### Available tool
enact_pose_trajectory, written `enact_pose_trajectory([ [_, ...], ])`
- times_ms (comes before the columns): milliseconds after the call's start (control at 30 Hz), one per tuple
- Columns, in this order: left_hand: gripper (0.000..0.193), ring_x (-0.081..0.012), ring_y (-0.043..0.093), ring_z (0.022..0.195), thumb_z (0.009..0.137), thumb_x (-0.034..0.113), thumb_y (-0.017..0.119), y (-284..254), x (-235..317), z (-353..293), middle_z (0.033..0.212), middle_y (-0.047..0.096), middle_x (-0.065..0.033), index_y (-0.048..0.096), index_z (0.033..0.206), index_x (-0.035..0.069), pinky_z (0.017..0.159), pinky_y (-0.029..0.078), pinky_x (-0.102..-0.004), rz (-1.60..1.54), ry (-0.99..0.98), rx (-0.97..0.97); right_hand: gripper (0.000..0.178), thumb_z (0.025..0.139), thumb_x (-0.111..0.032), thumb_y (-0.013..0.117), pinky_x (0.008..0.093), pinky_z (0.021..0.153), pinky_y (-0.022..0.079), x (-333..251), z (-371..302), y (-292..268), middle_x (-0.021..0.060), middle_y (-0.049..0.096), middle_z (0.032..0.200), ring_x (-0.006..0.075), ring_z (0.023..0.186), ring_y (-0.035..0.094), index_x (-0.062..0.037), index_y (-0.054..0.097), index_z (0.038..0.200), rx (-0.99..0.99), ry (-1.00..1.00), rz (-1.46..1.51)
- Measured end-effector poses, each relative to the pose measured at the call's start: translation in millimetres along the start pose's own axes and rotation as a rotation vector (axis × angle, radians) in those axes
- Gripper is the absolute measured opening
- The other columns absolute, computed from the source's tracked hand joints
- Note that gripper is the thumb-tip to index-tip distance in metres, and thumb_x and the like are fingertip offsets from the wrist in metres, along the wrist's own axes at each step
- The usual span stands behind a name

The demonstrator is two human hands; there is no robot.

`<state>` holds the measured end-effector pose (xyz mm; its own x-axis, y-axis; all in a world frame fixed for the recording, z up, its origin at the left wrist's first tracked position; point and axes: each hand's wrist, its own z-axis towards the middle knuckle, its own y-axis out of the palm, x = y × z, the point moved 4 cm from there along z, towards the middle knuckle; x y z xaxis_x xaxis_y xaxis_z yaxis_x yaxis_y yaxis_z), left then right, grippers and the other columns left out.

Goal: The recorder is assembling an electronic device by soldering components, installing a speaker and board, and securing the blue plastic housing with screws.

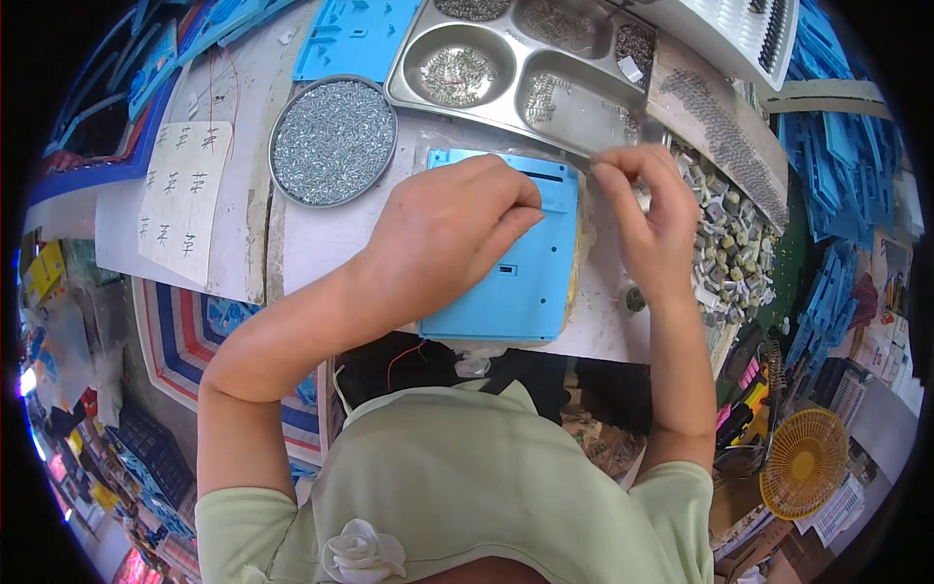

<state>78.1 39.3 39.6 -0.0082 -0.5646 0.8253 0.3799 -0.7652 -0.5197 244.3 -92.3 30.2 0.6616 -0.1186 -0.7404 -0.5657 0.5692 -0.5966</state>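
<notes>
A light-blue plastic panel (pixel 530 282) with small holes and a slot lies flat on the table in front of me. My left hand (pixel 452 229) is over the panel's left part, thumb and forefinger pressed together. Whatever those fingers may hold is too small or hidden. Just right of the panel, my right hand (pixel 654 200) is raised by the near edge of the metal compartment tray (pixel 584 122), its fingertips pinched. I cannot make out anything between them. Small metal springs or similar parts (pixel 457 76) lie in the tray's compartments.
A round dish of small silvery pins (pixel 334 141) stands to the left, near a paper sheet with handwriting (pixel 185 200). At the right are a pile of small blocky parts (pixel 730 238) and a board covered with tiny parts (pixel 720 122). Another blue panel (pixel 352 39) lies at the back.
</notes>
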Motion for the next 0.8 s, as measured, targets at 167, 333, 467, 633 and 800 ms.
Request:
enact_pose_trajectory([
  [167,0.007,-0.0283,0.063,0.072,0.092,0.005,0.071,4,-4,-3,0.084,0.064,-0.0127,0.067,0.096,0.001,0.065,0.051,-0.0359,-0.036,0.043,0.033,0.008,0.090,-0.005,0.071,0.0307,0.077,0.049,15,8,8,0.0091,0.066,0.090,0.0197,0.086,0.060,0.0010,0.070,0.095,-0.078,0.100,0.169],
  [333,0.009,-0.0312,0.063,0.073,0.090,0.006,0.071,5,-4,3,0.084,0.063,-0.0124,0.065,0.096,0.002,0.064,0.050,-0.0398,0.109,0.078,0.016,0.008,0.090,-0.006,0.072,0.0321,0.076,0.049,16,-4,2,0.0092,0.066,0.089,0.0211,0.084,0.060,0.0006,0.069,0.094,-0.087,0.136,0.097],
  [467,0.014,-0.0282,0.062,0.076,0.085,0.006,0.072,17,-1,1,0.085,0.061,-0.0088,0.063,0.095,0.004,0.068,0.047,-0.0402,0.255,0.317,0.010,0.008,0.087,-0.005,0.074,0.0342,0.075,0.049,17,-15,-6,0.0099,0.066,0.086,0.0248,0.083,0.060,-0.0007,0.069,0.092,-0.088,0.011,-0.095],
  [633,0.017,-0.0239,0.057,0.083,0.079,0.013,0.066,33,11,4,0.087,0.057,-0.0054,0.064,0.095,0.007,0.076,0.042,-0.0384,0.443,0.422,-0.147,0.008,0.085,-0.003,0.075,0.0367,0.075,0.048,9,-23,-12,0.0103,0.067,0.086,0.0276,0.084,0.060,-0.0017,0.069,0.091,-0.052,-0.042,-0.110],
  [800,0.022,-0.0232,0.056,0.085,0.079,0.016,0.063,42,15,2,0.087,0.056,-0.0047,0.066,0.098,0.007,0.078,0.042,-0.0383,0.546,0.497,-0.215,0.011,0.082,-0.002,0.076,0.0371,0.075,0.048,1,-27,-17,0.0102,0.068,0.087,0.0287,0.084,0.060,-0.0021,0.069,0.090,-0.033,-0.084,-0.129],
])
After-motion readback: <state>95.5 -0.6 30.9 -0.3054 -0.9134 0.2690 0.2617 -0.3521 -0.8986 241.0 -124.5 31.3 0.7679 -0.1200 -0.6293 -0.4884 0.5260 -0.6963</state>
